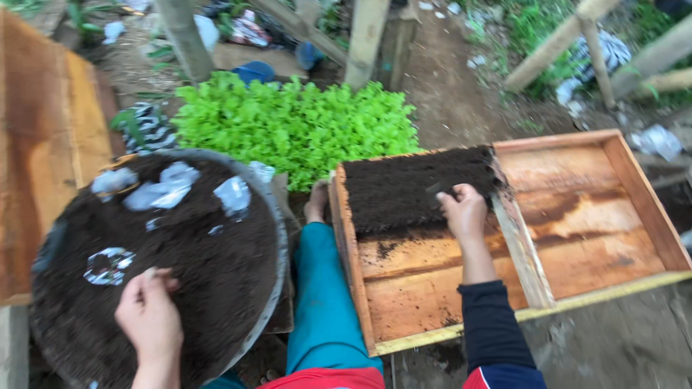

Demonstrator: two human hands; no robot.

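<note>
Place: outdoors, seen from the head camera, over bare ground with a wooden tray to the right and a round basin of dark soil to the left.
Left hand: the left hand rests on the soil in the basin; its fingers are bunched together at the tips, seemingly pinching up a bit of soil or a small scrap, though what sits between them is too small to tell.
Right hand: the right hand lies at the edge of the soil block in the tray, fingers curled and pressed around a small dark piece, probably a thin tool or a clod; I cannot tell which.
Tray: its far left part is packed with soil, the rest is bare, stained wood; a loose slat lies across it, just beside the right wrist.
Step in hand: by the look of it, soil is being gathered from the basin while the packed bed is shaped or levelled.
Next move: it would call for a firm pinch on loose, crumbly soil and a short carry over the tray's wall.
Packages: crumpled clear plastic scraps lie on the soil at the basin's far side, and one torn silvery piece nearer the left hand.
Beyond: a bright green seedling patch grows behind basin and tray.
Legs: a teal trouser leg stretches between the two.
</note>
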